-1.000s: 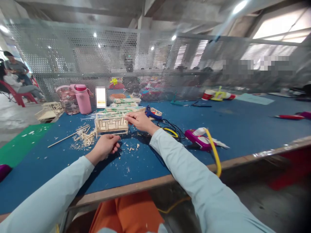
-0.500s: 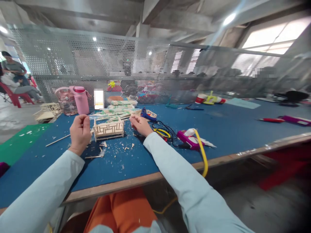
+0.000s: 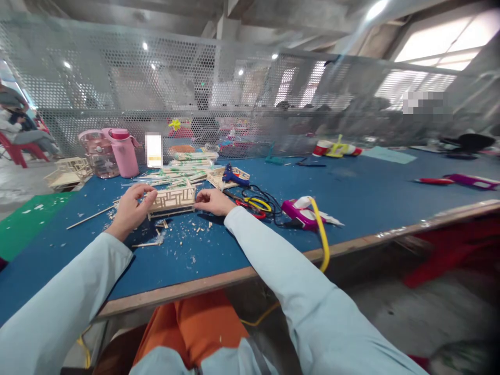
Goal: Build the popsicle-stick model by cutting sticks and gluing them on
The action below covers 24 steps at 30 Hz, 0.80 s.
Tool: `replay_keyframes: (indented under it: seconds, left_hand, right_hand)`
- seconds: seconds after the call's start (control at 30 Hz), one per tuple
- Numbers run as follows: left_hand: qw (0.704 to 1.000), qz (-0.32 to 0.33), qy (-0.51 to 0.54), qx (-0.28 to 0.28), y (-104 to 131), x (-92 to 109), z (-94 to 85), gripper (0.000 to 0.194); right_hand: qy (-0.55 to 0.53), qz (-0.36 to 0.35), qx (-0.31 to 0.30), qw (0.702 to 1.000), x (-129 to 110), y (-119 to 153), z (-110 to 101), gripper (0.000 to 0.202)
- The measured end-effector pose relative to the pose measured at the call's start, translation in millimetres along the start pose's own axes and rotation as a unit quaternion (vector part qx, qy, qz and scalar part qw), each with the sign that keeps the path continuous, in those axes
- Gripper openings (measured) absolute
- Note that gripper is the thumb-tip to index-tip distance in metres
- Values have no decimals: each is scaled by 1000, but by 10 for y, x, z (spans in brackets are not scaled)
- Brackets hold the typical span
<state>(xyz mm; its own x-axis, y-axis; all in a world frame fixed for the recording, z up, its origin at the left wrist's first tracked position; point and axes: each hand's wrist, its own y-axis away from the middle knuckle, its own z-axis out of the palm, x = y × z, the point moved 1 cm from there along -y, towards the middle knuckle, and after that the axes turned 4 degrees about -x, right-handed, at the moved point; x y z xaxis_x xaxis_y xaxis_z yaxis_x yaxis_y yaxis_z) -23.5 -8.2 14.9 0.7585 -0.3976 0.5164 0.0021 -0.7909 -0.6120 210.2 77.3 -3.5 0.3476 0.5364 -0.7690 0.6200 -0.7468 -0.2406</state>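
Note:
A small railing-like model of thin wooden sticks (image 3: 174, 198) stands upright on the blue table, between my two hands. My left hand (image 3: 135, 209) grips its left end, thumb and fingers bent around the corner. At the right end, my right hand (image 3: 214, 201) has its fingertips pinched on the edge; the exact contact is partly hidden by the fingers. Wood offcuts (image 3: 162, 224) and crumbs lie in front of the model. Behind it are bundles of sticks (image 3: 187, 169) in plastic wrap and a blue glue gun (image 3: 234, 177) resting by another wooden frame.
Right of my right hand lie scissors (image 3: 260, 204), black cable and a purple tool (image 3: 300, 213) with a yellow cord over the table edge. A pink bottle (image 3: 124, 156) and a clear jug (image 3: 102, 159) stand back left. Perforated metal screens (image 3: 167, 88) rise behind.
Both hands have moved inward, from apart on either side of the stick model to its two ends, and the fingers now meet it. The view has shifted slightly.

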Motion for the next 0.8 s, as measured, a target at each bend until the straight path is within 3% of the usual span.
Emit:
replay_keyframes:
  seconds: [0.43,0.8]
  left_hand:
    - [1000,-2,-9,5,-2,-25,18,30]
    - [1000,-5,-2,10,0,-42,27,30]
  right_hand:
    - [55,-26,82,995,-19,-16,81,12]
    - [135,-54,96,985,-58,-1,96,9]
